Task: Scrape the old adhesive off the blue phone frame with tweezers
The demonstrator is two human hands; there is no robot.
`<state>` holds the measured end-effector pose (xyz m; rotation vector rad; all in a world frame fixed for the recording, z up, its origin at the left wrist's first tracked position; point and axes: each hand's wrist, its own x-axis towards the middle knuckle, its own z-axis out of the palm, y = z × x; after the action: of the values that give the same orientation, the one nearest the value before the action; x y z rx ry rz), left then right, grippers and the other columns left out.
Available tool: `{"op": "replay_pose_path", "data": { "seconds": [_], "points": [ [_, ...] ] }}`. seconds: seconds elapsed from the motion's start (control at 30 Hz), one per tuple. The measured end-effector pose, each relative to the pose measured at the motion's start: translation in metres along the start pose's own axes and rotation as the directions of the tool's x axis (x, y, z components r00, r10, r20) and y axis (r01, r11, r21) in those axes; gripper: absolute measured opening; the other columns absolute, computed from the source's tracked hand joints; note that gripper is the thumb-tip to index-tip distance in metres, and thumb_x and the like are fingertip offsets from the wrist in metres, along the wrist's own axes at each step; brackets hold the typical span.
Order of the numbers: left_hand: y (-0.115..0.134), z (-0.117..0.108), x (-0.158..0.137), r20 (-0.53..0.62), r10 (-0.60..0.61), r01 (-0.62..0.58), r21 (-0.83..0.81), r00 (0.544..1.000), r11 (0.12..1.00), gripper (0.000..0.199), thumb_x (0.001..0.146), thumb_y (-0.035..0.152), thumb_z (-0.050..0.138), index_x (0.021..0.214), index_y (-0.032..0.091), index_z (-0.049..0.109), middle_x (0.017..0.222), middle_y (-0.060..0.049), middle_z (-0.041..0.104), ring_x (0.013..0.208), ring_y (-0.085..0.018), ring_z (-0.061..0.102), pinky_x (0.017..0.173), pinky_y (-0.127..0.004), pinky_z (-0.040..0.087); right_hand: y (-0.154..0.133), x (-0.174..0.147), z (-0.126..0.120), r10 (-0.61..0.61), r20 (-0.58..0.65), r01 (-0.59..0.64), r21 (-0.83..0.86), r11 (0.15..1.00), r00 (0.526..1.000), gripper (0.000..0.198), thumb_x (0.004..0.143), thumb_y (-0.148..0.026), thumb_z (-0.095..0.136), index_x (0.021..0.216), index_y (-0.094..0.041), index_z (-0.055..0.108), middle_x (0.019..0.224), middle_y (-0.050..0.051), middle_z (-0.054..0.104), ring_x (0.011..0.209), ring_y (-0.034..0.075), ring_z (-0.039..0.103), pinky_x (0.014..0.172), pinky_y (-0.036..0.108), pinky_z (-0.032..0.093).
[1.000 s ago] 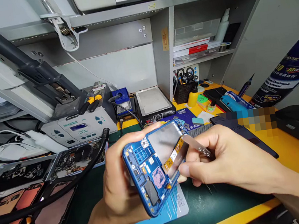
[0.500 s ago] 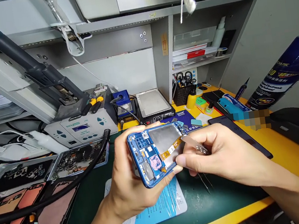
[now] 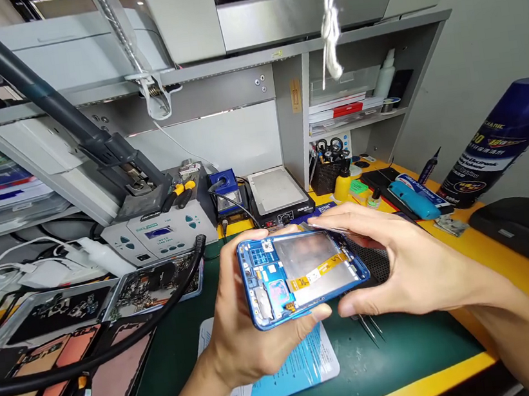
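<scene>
My left hand (image 3: 246, 317) is closed round the left end and lower edge of an opened smartphone (image 3: 308, 251) with a blue frame. Inside it show circuit parts at the left, a bare silver area and an orange flex cable (image 3: 323, 273). My right hand (image 3: 394, 259) curves about the phone's right end, its fingers over the top edge and its thumb beside the lower edge. A thin metal blade (image 3: 306, 226) shows at those fingertips, mostly hidden by them. Beneath the right hand, tweezers (image 3: 372, 332) lie on the green mat (image 3: 403, 361).
A blue and white card (image 3: 288, 377) lies under the phone. At the left are phone panels (image 3: 98, 382), circuit boards (image 3: 152, 287) and a black hose (image 3: 164, 325). Behind stand a rework station (image 3: 161, 231) and a heating plate (image 3: 277, 190). A spray can (image 3: 495, 141) stands at right.
My right hand has opened out from pinching the metal blade over the phone to curving round its right end. The phone has turned slightly. The camera view has tilted up.
</scene>
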<state>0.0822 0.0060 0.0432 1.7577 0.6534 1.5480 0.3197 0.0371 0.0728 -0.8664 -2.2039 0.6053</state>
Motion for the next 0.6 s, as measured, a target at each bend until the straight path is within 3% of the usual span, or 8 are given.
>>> {"op": "replay_pose_path", "data": {
  "seconds": [0.1, 0.23, 0.4, 0.6],
  "points": [
    [-0.004, 0.001, -0.002, 0.019, -0.058, 0.059, -0.09, 0.998, 0.994, 0.083, 0.066, 0.007, 0.09, 0.133, 0.026, 0.045, 0.139, -0.01, 0.066, 0.128, -0.025, 0.066, 0.107, -0.035, 0.057, 0.001, 0.005, 0.0, 0.011, 0.052, -0.012, 0.018, 1.0, 0.999, 0.082, 0.069, -0.041, 0.092, 0.143, -0.03, 0.056, 0.137, 0.008, 0.065, 0.125, 0.029, 0.062, 0.104, 0.041, 0.055],
    [-0.01, 0.0, -0.004, 0.037, -0.114, 0.118, -0.115, 0.993, 0.986, 0.083, 0.069, 0.01, 0.089, 0.135, 0.024, 0.041, 0.145, -0.019, 0.061, 0.13, -0.03, 0.064, 0.107, -0.043, 0.057, 0.0, 0.009, 0.001, 0.014, 0.083, -0.019, 0.059, 0.998, 0.996, 0.074, 0.081, -0.045, 0.084, 0.145, -0.024, 0.052, 0.144, 0.012, 0.06, 0.128, 0.032, 0.06, 0.107, 0.056, 0.051],
    [-0.008, -0.002, -0.008, 0.03, -0.132, 0.135, -0.119, 0.991, 0.984, 0.085, 0.069, 0.012, 0.089, 0.136, 0.024, 0.04, 0.146, -0.018, 0.06, 0.128, -0.029, 0.066, 0.108, -0.043, 0.056, -0.001, 0.007, 0.004, 0.009, 0.075, -0.017, 0.112, 0.994, 0.997, 0.058, 0.094, -0.042, 0.071, 0.146, -0.027, 0.051, 0.147, 0.012, 0.057, 0.129, 0.03, 0.06, 0.11, 0.057, 0.049],
    [-0.009, -0.003, -0.014, 0.034, -0.109, 0.113, -0.137, 0.993, 0.984, 0.087, 0.068, 0.011, 0.09, 0.138, 0.03, 0.041, 0.146, -0.012, 0.061, 0.128, -0.026, 0.066, 0.106, -0.037, 0.057, -0.001, 0.006, 0.007, 0.025, 0.056, -0.03, 0.089, 0.996, 0.998, 0.071, 0.085, -0.044, 0.081, 0.146, -0.025, 0.051, 0.147, 0.012, 0.059, 0.129, 0.032, 0.061, 0.11, 0.055, 0.051]
  ]
}}
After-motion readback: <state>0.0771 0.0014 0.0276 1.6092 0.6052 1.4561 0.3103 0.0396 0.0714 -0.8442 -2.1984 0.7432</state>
